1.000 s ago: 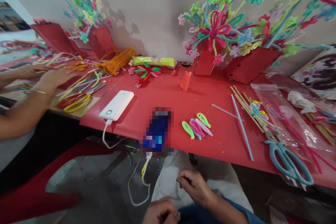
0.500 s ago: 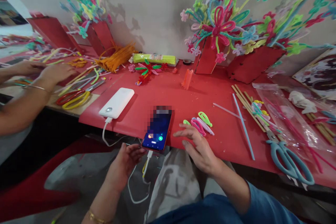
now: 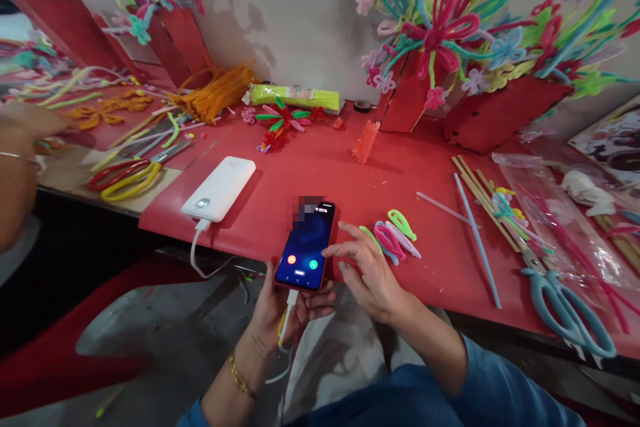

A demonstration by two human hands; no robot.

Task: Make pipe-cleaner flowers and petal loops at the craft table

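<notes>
A smartphone [image 3: 304, 247] with a lit call screen is at the table's front edge, a white cable plugged into its lower end. My left hand [image 3: 285, 310] grips the phone's lower part from below, thumb along its left side and fingertips showing past the right. My right hand [image 3: 367, 267] hovers at the phone's right edge with its fingers apart, holding nothing; one fingertip is near the green call button, and I cannot tell whether it touches the glass. Just beyond that hand lie several looped pipe cleaners [image 3: 387, 237] in green, pink, blue and lilac.
A white power bank [image 3: 220, 188] with a cable lies left of the phone. Blue-handled scissors [image 3: 565, 310], sticks [image 3: 485, 203] and plastic bags are at right. Red-and-yellow scissors [image 3: 131, 179] and another person's arm [image 3: 17, 167] are at left. Pipe-cleaner flowers [image 3: 443, 27] stand behind.
My left hand has moved from beside the phone to under it and taken hold of it. My right hand's fingers have come closer to the screen. The other person's arm has shifted left in view.
</notes>
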